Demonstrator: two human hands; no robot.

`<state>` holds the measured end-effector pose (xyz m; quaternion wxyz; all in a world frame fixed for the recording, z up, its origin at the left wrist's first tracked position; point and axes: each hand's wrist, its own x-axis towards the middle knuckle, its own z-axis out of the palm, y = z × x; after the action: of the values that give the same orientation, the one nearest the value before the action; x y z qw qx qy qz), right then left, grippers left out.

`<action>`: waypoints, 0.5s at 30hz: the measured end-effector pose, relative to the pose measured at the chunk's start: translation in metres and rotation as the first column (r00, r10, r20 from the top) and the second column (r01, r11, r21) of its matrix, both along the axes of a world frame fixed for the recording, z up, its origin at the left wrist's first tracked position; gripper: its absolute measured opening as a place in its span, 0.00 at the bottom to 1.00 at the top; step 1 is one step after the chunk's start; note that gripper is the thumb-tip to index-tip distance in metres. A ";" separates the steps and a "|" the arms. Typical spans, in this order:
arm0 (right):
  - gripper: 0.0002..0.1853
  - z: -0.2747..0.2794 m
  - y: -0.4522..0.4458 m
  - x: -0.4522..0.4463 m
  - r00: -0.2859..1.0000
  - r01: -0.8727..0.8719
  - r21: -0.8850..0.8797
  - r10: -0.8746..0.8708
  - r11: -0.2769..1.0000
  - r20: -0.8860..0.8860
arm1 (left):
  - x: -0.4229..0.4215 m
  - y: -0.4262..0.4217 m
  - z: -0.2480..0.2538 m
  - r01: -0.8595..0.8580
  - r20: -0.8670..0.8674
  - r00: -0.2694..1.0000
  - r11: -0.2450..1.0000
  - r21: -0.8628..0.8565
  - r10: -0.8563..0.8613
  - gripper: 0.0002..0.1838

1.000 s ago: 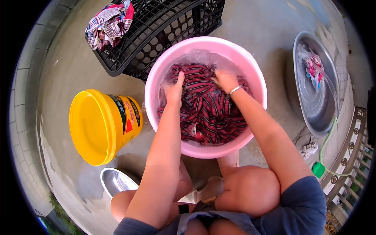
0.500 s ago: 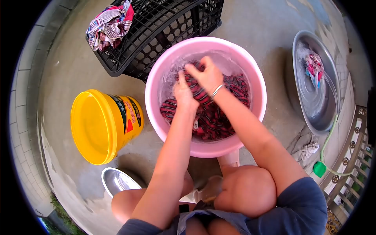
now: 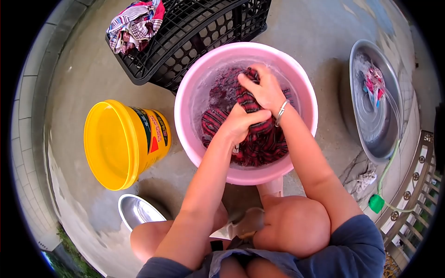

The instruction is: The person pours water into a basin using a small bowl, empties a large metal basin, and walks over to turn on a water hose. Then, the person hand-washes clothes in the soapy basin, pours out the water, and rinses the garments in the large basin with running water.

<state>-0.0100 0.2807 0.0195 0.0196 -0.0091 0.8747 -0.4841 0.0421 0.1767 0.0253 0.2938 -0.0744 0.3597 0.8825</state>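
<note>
Both hands are closed on a red-and-black striped cloth (image 3: 265,147), which lies bunched in the water (image 3: 204,90) of a pink basin (image 3: 250,177), one gathered part raised between them. The right hand (image 3: 270,91), a bracelet (image 3: 282,112) at its wrist, grasps that part toward the basin's 1 o'clock, its thumb pointing to 10; the left hand (image 3: 238,124) clenches the cloth near the centre, its thumb laid across toward 2. Around the pink basin, a black plastic basket (image 3: 204,39) stands at 11 o'clock with a heap of patterned fabric (image 3: 134,28) on its corner. A yellow bucket (image 3: 133,146) is between 8 and 9, and a small metal bowl (image 3: 134,208) between 7 and 8, partly hidden by the person's leg. At 3 o'clock a grey basin (image 3: 371,129) holds pink fabric (image 3: 373,82); a crumpled pale cloth (image 3: 365,180) lies on the ground at 4, near a green hose (image 3: 386,167)
</note>
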 end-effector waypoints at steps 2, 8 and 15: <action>0.23 0.001 0.010 -0.008 0.845 -0.163 -0.588 0.420 0.792 0.331 | 0.008 0.002 0.013 0.007 0.110 0.994 0.990 -0.144 0.009 0.21; 0.07 0.013 0.014 -0.004 0.785 -0.169 -0.924 0.614 0.342 0.083 | 0.013 -0.005 0.013 0.133 0.415 0.895 0.985 0.106 -0.165 0.17; 0.12 0.023 -0.009 0.002 0.927 -0.020 -0.639 0.254 0.769 0.276 | 0.001 0.007 0.006 -0.023 -0.229 0.961 0.779 -0.627 -0.156 0.24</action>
<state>-0.0082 0.2714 0.0427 0.2052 0.0054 0.6432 -0.7377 0.0428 0.1834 0.0309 0.2323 -0.0343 0.6698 0.7044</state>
